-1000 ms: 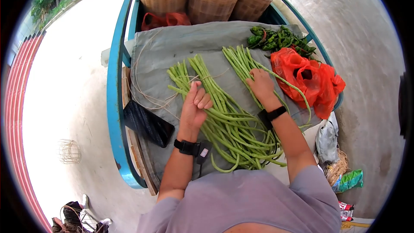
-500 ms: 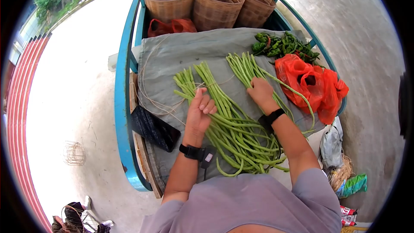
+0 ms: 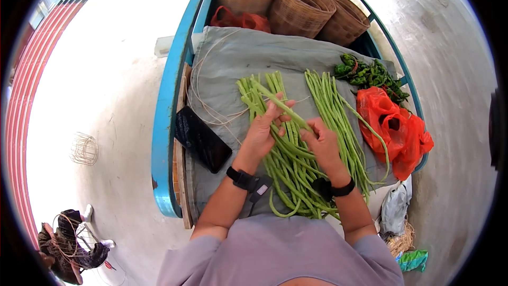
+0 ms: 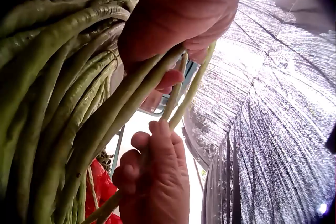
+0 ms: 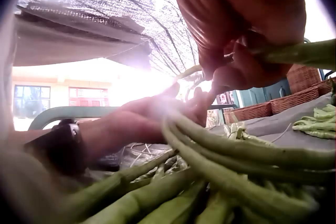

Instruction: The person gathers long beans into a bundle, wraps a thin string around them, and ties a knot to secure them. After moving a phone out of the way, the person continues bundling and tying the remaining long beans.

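Long green beans (image 3: 291, 177) lie in loose bunches on a grey cloth (image 3: 227, 53), their cut ends pointing away from me. My left hand (image 3: 263, 132) grips several beans above the left bunch, their ends sticking up past its fingers. Close to its right, my right hand (image 3: 323, 142) pinches a bean between thumb and fingers. In the left wrist view, beans (image 4: 118, 111) run out from under the left hand, and the right hand (image 4: 155, 174) is just below it. A separate bunch of long beans (image 3: 330, 116) lies to the right, behind the right hand.
Woven baskets (image 3: 301, 8) stand at the cart's far end. Green peppers (image 3: 370, 77) and a red plastic bag (image 3: 391, 127) lie at the right. A dark phone (image 3: 202, 139) and thin pale ties (image 3: 203, 108) are at the left, inside the blue cart rail (image 3: 169, 143).
My right hand has left the right-hand bunch and come over to the left hand, with a bean in it. The left hand has turned, lifting beans. The head view has shifted.
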Available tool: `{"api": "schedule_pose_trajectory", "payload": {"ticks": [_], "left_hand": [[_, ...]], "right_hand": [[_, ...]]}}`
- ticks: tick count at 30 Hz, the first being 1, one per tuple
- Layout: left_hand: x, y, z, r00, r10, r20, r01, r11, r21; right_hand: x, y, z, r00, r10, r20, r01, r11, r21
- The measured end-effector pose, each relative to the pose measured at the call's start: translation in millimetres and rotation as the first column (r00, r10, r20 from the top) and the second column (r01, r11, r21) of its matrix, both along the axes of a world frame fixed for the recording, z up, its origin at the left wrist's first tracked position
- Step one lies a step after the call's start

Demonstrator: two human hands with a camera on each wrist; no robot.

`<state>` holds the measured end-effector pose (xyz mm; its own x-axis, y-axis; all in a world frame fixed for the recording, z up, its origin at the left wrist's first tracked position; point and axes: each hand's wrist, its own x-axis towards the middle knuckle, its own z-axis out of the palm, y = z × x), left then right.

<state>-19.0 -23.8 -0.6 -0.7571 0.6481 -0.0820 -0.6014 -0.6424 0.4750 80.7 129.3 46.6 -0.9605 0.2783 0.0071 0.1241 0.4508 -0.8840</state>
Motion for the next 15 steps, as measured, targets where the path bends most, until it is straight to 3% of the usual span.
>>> {"api": "schedule_pose_trajectory", "payload": {"ticks": [2,11,14,15], "left_hand": [[1.2,-0.1,-1.7,0.999,0.023,-0.03,-0.022,1.0,0.009],[2.1,4.0,-9.0,0.995,0.097,0.012,-0.097,0.995,0.026],[3.0,3.3,-5.0,0.995,0.098,0.023,-0.098,0.995,0.018],[3.2,4.0,-7.3,0.995,0.094,0.02,-0.095,0.995,0.019]], "right_hand": [[3.0,-5.3,-8.1,0.999,0.044,-0.032,-0.037,0.982,0.187],[16.1,-7.0,2.8,0.981,0.042,0.187,-0.053,0.997,0.056],[16.5,-7.0,-1.5,0.993,0.038,0.112,-0.038,0.999,-0.002],[16.5,-7.3,-1.7,0.996,0.034,0.086,-0.04,0.997,0.063]]}}
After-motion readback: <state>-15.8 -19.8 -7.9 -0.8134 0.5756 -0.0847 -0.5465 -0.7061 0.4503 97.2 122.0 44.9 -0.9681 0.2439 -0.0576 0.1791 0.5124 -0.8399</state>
